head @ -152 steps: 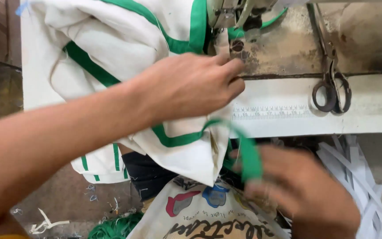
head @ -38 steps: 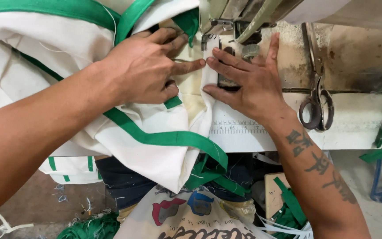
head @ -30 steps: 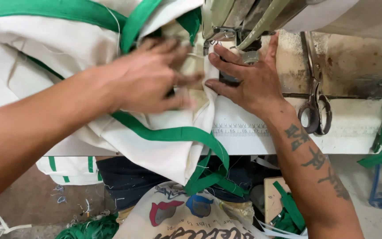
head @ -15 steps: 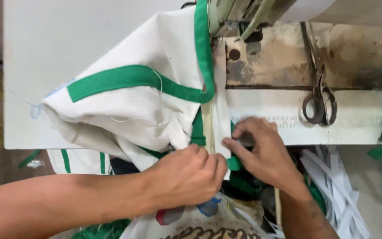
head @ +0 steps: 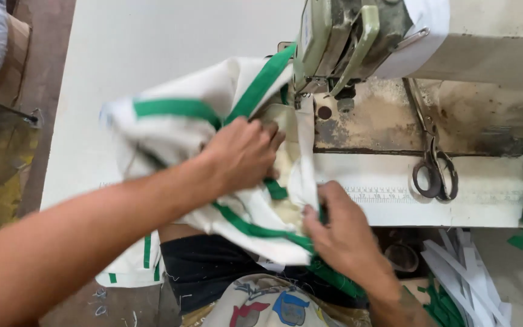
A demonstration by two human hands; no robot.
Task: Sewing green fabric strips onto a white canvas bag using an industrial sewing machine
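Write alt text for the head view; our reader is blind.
Two bare hands, left hand and right hand, grip white cloth with green trim at a sewing machine on a white table. Scissors lie to the right.

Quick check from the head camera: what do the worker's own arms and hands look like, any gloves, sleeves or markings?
Both are bare: no gloves, rings or watch show on the left hand or right hand. Neither forearm shows a sleeve. A dark mark sits at the right forearm's lower edge, too cropped to make out.
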